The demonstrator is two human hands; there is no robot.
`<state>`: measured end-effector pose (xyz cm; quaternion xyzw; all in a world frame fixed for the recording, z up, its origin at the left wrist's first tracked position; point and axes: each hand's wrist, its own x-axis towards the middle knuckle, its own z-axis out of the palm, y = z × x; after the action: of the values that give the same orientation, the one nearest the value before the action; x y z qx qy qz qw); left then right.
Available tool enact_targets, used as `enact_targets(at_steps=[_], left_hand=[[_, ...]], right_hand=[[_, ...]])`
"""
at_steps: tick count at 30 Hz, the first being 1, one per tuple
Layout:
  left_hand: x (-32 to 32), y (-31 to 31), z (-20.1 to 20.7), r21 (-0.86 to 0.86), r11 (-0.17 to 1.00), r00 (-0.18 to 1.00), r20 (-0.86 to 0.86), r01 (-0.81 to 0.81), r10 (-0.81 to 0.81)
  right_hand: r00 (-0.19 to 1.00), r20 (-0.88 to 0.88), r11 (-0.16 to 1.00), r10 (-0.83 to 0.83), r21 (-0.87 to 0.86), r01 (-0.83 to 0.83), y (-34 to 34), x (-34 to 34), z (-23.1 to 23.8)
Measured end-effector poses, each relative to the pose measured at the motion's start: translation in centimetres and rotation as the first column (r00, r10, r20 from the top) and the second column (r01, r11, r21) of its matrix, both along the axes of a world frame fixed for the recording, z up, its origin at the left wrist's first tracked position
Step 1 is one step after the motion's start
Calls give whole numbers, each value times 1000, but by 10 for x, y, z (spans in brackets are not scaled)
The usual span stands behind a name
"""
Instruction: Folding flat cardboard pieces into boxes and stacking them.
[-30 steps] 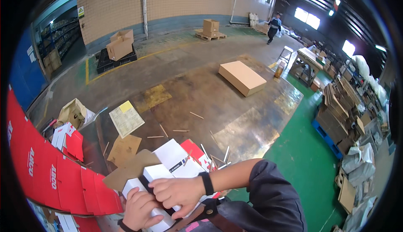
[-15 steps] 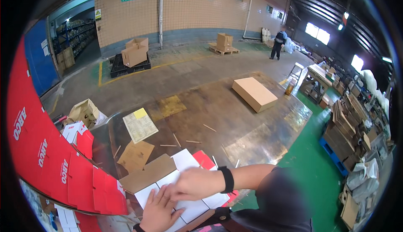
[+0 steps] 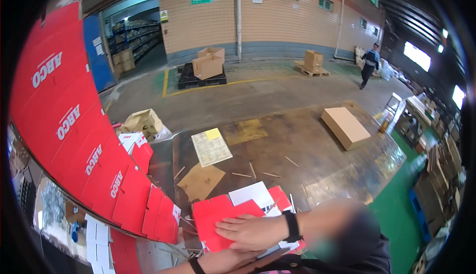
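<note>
A carton with a red outer face lies in front of me on the workbench, its red flap (image 3: 208, 217) folded down over part of it. White boxes (image 3: 250, 193) show past the flap's far edge. My right hand (image 3: 245, 232) rests flat on the red flap, fingers stretched out to the left. Nearer to me, my left hand (image 3: 230, 260) reaches across the carton's near side, partly covered by the right hand and wrist. It looks flat, though its fingertips are hidden. A black band circles each wrist.
Stacked red cartons (image 3: 89, 140) rise on my left. The workbench (image 3: 277, 150) carries a paper sheet (image 3: 212, 147), a brown cardboard piece (image 3: 201, 181), several thin strips and a brown box (image 3: 345, 128). Behind it stand boxes on pallets (image 3: 202, 78). A person (image 3: 370, 66) is at the far right.
The flap that stood open with its brown inside showing is folded over, red side up. My right hand has come onto it. My view has swung left; the distant person has turned.
</note>
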<state>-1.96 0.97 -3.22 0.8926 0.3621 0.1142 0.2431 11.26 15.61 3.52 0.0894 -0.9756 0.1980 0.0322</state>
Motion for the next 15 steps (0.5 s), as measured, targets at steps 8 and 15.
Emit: enact_targets(at_steps=[8, 15], left_hand=[[-5, 16, 10, 79, 997, 999, 30, 15, -18], [6, -2, 44, -51, 982, 916, 355, -182, 188]], right_hand=[[976, -149, 945, -158, 264, 193, 4, 14, -43], [974, -219, 994, -60, 80, 79, 17, 16, -60]])
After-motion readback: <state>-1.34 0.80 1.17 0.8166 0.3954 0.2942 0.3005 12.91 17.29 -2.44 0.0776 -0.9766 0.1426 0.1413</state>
